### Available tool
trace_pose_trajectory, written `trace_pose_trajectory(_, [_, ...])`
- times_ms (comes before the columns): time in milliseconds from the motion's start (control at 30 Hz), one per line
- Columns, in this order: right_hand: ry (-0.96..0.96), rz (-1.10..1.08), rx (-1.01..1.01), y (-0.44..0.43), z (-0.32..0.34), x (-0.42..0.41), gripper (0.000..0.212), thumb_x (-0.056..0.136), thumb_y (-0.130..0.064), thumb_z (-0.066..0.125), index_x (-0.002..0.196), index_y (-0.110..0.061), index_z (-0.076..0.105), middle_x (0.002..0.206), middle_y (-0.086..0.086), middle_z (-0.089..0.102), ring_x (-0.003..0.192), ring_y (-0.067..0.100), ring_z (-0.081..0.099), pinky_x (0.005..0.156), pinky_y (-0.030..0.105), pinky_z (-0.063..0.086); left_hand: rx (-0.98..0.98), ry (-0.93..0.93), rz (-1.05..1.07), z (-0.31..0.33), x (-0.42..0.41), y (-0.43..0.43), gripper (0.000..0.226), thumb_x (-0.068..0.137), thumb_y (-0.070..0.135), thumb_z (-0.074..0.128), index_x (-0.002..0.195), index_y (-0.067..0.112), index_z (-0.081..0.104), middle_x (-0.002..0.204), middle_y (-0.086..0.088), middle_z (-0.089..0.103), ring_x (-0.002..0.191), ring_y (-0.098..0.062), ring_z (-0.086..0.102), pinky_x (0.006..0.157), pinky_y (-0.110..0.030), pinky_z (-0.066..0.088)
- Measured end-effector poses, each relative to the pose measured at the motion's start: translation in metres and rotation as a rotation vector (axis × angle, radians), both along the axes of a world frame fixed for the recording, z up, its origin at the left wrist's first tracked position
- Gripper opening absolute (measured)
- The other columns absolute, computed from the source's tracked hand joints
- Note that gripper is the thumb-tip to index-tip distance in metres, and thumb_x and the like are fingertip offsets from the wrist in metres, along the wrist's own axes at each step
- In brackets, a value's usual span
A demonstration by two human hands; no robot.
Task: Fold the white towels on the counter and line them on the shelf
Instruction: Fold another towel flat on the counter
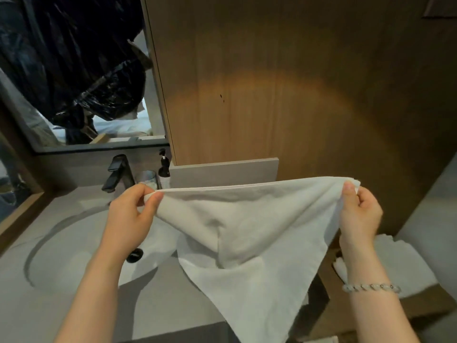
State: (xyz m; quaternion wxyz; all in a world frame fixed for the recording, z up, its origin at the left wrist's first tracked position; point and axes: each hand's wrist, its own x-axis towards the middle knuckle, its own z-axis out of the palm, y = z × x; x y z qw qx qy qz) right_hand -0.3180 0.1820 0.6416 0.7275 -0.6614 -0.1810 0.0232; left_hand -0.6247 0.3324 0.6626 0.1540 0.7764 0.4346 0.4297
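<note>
Holds a thin white cloth towel (247, 229) spread over the grey stone counter (153, 305).
Pinches its top corners with left hand (129, 215) and right hand (359, 214), fingers and thumbs curled tight on the hem.

The towel (247, 231) runs off the near edge and hides the right side of the sink (61, 243). The left hand (131, 214) partly covers the glass (147, 177); the wrist of the right hand (358, 214) covers part of the stacked towels (408, 263).
</note>
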Motion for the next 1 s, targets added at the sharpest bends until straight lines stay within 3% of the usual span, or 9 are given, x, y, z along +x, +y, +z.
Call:
trace_pose_trajectory(100, [-0.050, -0.020, 0.015, -0.025, -0.001, -0.007, 0.035, 0.097, -0.032, 0.046, 0.067, -0.014, 0.047, 0.064, -0.001, 0.043, 0.058, 0.009, 0.039, 0.056, 0.025, 0.034, -0.004, -0.007, -0.014, 0.004, -0.009, -0.024, 0.025, 0.094, 0.019, 0.052, 0.075, 0.003, 0.054, 0.075, -0.010, 0.055, 0.075, -0.021, 0.051, 0.063, -0.025, 0.038])
trace_pose_trajectory(233, [-0.103, -0.023, 0.038, -0.055, 0.005, -0.009, 0.038, 0.098, -0.029, 0.046, 0.063, -0.014, 0.041, 0.060, -0.001, 0.037, 0.050, 0.002, 0.033, 0.048, 0.014, 0.032, 0.012, -0.067, 0.004, 0.014, -0.014, -0.060, 0.024, 0.094, 0.017, 0.050, 0.073, 0.007, 0.051, 0.072, -0.003, 0.053, 0.069, 0.001, 0.047, 0.060, -0.011, 0.034])
trace_pose_trajectory(367, [-0.108, 0.015, 0.057, -0.077, 0.004, -0.003, 0.037, 0.097, -0.030, 0.047, 0.065, -0.012, 0.043, 0.061, -0.001, 0.039, 0.055, 0.006, 0.034, 0.053, 0.019, 0.032, -0.040, -0.112, 0.031, 0.017, -0.013, -0.093, 0.024, 0.094, 0.020, 0.050, 0.072, 0.011, 0.050, 0.073, -0.004, 0.053, 0.069, -0.012, 0.047, 0.062, -0.024, 0.035])
trace_pose_trajectory(600, [-0.064, 0.104, 0.046, -0.108, -0.005, 0.015, 0.041, 0.097, -0.027, 0.049, 0.059, -0.015, 0.038, 0.055, -0.007, 0.039, 0.052, 0.004, 0.034, 0.054, 0.022, 0.031, -0.121, -0.081, 0.078, 0.003, -0.002, -0.135, 0.025, 0.096, 0.024, 0.047, 0.078, 0.007, 0.051, 0.075, -0.010, 0.054, 0.069, -0.021, 0.047, 0.060, -0.030, 0.035])
trace_pose_trajectory(1000, [0.025, 0.200, -0.062, -0.075, -0.034, 0.032, 0.040, 0.095, -0.030, 0.051, 0.072, 0.003, 0.048, 0.065, 0.009, 0.043, 0.061, 0.015, 0.038, 0.060, 0.028, 0.034, -0.303, -0.188, 0.134, -0.018, 0.017, -0.113, 0.023, 0.098, 0.025, 0.042, 0.079, 0.019, 0.051, 0.079, -0.001, 0.053, 0.072, -0.015, 0.047, 0.063, -0.030, 0.038])
